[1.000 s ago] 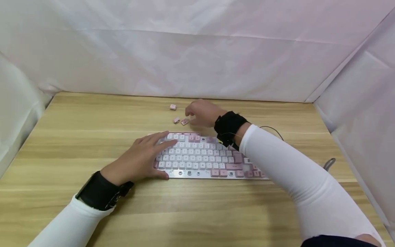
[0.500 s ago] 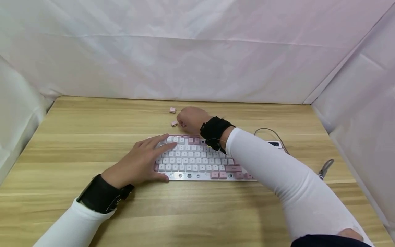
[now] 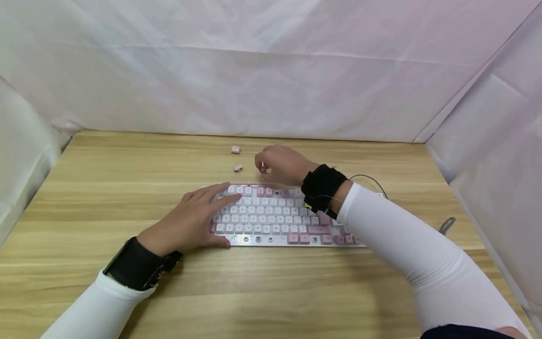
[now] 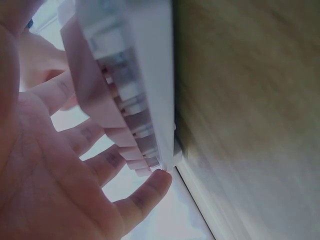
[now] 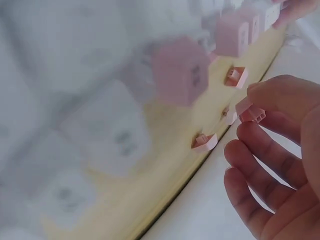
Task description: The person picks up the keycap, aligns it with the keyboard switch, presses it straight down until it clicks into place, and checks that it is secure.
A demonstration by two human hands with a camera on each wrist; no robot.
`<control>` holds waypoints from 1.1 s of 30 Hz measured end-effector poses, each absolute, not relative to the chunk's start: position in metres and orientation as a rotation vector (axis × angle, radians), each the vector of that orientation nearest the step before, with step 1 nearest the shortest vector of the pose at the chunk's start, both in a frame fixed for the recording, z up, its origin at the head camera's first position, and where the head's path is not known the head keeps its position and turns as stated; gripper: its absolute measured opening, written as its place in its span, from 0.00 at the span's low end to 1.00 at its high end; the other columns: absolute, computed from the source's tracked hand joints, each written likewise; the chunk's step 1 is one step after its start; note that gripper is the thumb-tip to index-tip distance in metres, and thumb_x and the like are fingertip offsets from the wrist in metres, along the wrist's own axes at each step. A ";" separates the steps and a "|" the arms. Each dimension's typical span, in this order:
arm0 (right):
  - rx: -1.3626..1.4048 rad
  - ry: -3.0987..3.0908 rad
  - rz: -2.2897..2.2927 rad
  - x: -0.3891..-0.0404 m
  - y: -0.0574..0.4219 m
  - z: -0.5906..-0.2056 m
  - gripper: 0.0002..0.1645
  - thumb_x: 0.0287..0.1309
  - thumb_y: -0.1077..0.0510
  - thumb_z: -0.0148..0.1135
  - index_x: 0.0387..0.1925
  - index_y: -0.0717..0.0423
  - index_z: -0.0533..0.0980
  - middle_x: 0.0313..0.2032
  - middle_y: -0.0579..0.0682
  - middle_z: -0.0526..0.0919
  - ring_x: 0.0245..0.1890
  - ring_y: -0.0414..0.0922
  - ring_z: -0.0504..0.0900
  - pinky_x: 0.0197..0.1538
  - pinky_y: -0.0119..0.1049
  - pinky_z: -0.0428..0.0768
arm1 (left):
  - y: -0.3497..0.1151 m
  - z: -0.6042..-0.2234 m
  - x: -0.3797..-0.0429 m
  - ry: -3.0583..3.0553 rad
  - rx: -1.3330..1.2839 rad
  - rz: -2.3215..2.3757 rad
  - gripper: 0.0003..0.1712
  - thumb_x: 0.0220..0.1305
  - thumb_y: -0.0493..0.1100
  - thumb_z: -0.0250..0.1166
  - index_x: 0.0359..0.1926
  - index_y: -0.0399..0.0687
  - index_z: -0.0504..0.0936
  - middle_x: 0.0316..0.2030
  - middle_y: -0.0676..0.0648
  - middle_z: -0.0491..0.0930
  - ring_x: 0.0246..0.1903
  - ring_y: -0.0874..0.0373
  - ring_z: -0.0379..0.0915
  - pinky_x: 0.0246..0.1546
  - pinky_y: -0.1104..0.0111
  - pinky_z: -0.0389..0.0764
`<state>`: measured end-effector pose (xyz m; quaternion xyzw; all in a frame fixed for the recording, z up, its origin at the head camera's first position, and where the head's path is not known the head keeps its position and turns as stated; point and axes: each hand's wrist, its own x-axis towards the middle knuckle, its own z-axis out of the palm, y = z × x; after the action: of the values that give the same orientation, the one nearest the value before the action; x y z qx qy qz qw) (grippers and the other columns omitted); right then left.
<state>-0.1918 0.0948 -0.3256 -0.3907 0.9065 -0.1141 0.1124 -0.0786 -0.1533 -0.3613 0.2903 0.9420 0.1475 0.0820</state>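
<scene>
A white and pink keyboard lies on the wooden table, some of its key positions bare. My left hand rests on its left end with fingers spread, the thumb at the front edge and the fingertips over the keys and the back edge. Behind the keyboard, my right hand pinches a pink keycap between thumb and index finger, its hollow underside showing in the right wrist view. Its other fingers curve loosely. Two loose pink keycaps, one farther back and one nearer, lie left of that hand.
A thin cable curves behind the keyboard's right end, partly covered by the right sleeve. A grey metal item lies at the right. White cloth hangs along the table's back, and more cloth stands at both sides.
My right hand moved left to the loose keycaps, took a pink one, and has drawn back right with it. My left hand stays in place on the keyboard.
</scene>
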 end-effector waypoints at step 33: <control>-1.066 2.690 -0.583 -0.120 0.154 -0.336 0.07 0.61 0.58 0.68 0.42 0.48 0.81 0.40 0.42 0.82 0.41 0.42 0.75 0.47 0.35 0.76 | -0.152 -0.363 -0.087 2.799 0.853 0.451 0.62 0.39 0.68 0.80 0.75 0.61 0.63 0.77 0.42 0.54 0.73 0.37 0.55 0.64 0.38 0.63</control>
<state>-0.1199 0.1544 -0.3358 -0.3597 0.9072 -0.1966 0.0949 -0.0870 -0.1523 -0.3631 0.2868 0.9416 0.1518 0.0903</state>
